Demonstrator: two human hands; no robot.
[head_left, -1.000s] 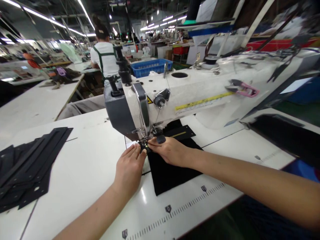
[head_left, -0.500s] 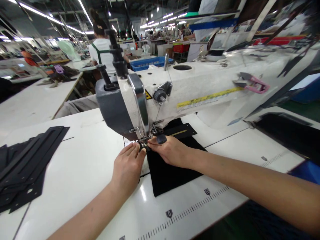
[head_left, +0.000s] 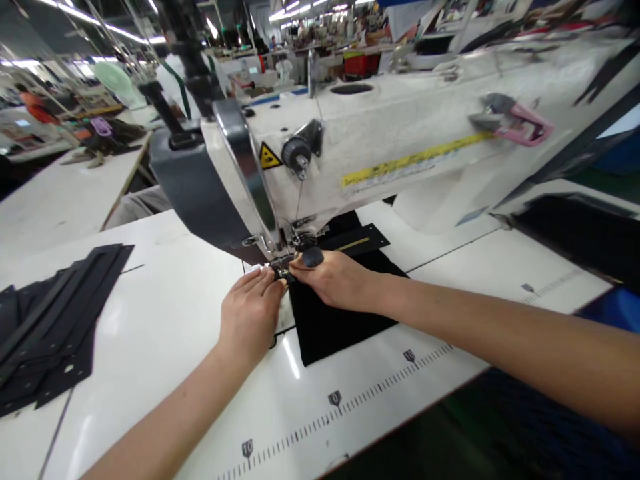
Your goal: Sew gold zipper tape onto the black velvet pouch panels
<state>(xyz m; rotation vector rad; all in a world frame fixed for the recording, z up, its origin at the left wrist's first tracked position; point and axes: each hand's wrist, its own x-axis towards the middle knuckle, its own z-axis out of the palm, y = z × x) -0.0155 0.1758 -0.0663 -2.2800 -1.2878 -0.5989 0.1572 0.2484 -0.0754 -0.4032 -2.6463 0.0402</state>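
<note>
A white industrial sewing machine [head_left: 380,133] stands across the table, its presser foot [head_left: 283,265] down at the middle. A black fabric piece [head_left: 335,327] lies under the foot and spreads toward me. My left hand [head_left: 250,313] rests palm down on the table left of the foot, fingers together and stretched forward, fingertips touching the fabric edge at the foot. My right hand [head_left: 333,280] lies on the black fabric from the right, fingers pressed together at the foot, pinching the fabric edge.
A stack of black cut pieces [head_left: 50,327] lies at the table's left. A printed ruler scale [head_left: 340,400] runs along the table's front edge. Pink snips [head_left: 520,123] rest on the machine arm. A dark tray [head_left: 580,233] sits at right. Another person's back [head_left: 173,73] shows beyond the machine.
My view has moved closer and lower toward the machine head. Both hands stay at the presser foot on the black fabric, with hardly any shift.
</note>
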